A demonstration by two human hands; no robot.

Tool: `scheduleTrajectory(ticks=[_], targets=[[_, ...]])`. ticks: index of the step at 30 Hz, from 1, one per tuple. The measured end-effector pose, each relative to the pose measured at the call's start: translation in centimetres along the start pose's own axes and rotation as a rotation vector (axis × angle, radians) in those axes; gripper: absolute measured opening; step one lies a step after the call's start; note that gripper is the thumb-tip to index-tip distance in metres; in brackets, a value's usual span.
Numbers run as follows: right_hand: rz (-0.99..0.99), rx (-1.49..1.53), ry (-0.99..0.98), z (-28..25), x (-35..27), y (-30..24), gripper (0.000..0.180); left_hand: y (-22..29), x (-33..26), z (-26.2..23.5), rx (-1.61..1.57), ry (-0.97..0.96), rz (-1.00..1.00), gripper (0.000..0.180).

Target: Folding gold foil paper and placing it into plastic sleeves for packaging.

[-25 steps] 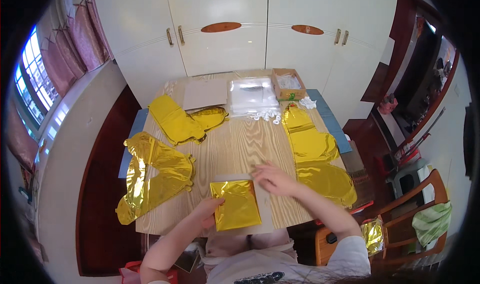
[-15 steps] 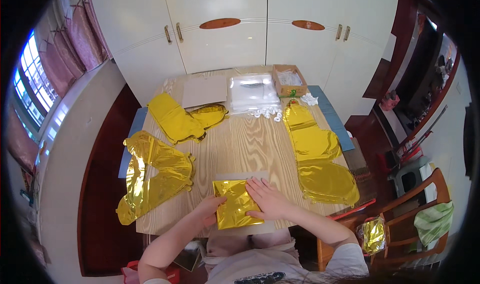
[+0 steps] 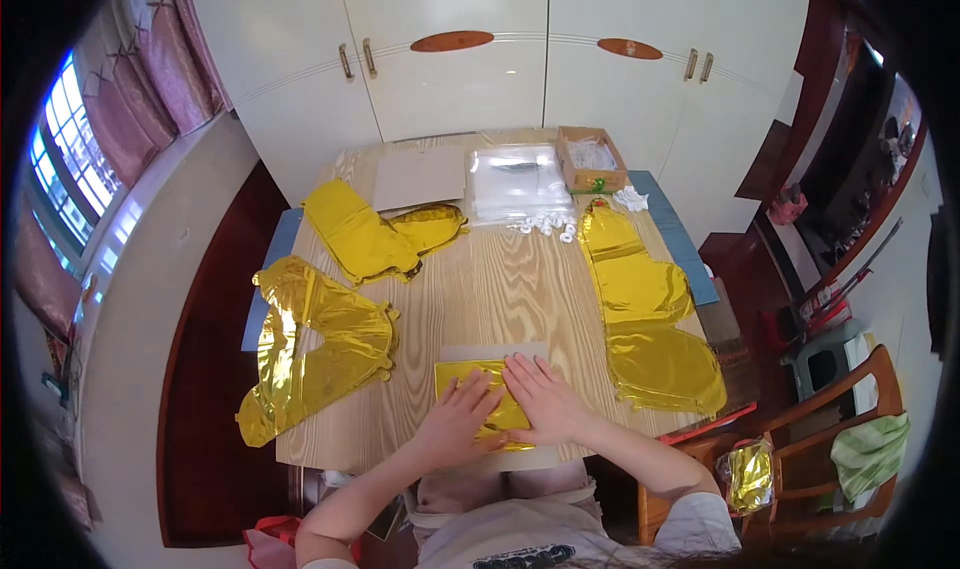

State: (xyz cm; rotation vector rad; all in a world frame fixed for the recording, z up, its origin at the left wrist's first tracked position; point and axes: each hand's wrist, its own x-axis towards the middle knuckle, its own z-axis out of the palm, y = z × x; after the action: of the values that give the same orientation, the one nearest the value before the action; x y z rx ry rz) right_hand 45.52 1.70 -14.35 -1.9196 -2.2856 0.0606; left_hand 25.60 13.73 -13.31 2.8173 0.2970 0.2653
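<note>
A folded rectangle of shiny gold foil (image 3: 510, 417) lies on a grey cardboard sheet (image 3: 493, 351) at the table's near edge. My left hand (image 3: 458, 424) rests on its left part, fingers stretched out over the foil. Flat against its right part is my right hand (image 3: 545, 407), also with fingers extended. Both palms hide much of the foil. Deflated gold foil balloons, by their look, lie flat around it: one (image 3: 320, 354) to the left, a folded one (image 3: 355, 234) farther back, and a long one (image 3: 650, 314) on the right.
Along the table's back are a stack of grey cardboard (image 3: 420, 177), clear plastic bags (image 3: 515, 184), small white rings (image 3: 550, 226) and a cardboard box (image 3: 592, 161). A wooden chair (image 3: 880, 379) at right holds a gold packet (image 3: 750, 476) and a green cloth (image 3: 868, 454).
My left hand has moved from the foil's left edge onto its top, fingers now spread flat. My right hand stays pressed on the right part. The whole view has shifted slightly.
</note>
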Motion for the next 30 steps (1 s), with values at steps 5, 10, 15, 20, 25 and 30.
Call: scheduleTrajectory(ticks=[5,10,15,20,25,30], targets=[[0.013,0.013,-0.006,-0.5,0.1,-0.3,0.105,-0.6,0.0,0.2,0.169,-0.058,0.013,0.087],[0.028,0.022,-0.039,-0.9,0.0,-0.3,0.111,-1.5,0.2,-0.7,0.214,-0.156,-0.022,0.102],[0.038,0.010,-0.108,-1.2,-0.1,0.1,0.117,-2.8,-0.1,-1.2,0.184,-0.188,0.000,0.111],[0.043,0.005,-0.133,-1.8,0.0,0.0,0.119,-3.9,-1.5,-1.9,0.236,-0.233,-0.033,0.115],[-0.093,0.022,-0.148,-1.3,0.4,0.3,0.121,-2.4,-5.9,-1.8,0.056,-0.030,-0.219,0.095],[-0.340,0.085,-0.180,-1.0,2.0,-0.4,0.122,4.6,-13.1,-3.1,-0.434,-0.170,-0.915,0.054]])
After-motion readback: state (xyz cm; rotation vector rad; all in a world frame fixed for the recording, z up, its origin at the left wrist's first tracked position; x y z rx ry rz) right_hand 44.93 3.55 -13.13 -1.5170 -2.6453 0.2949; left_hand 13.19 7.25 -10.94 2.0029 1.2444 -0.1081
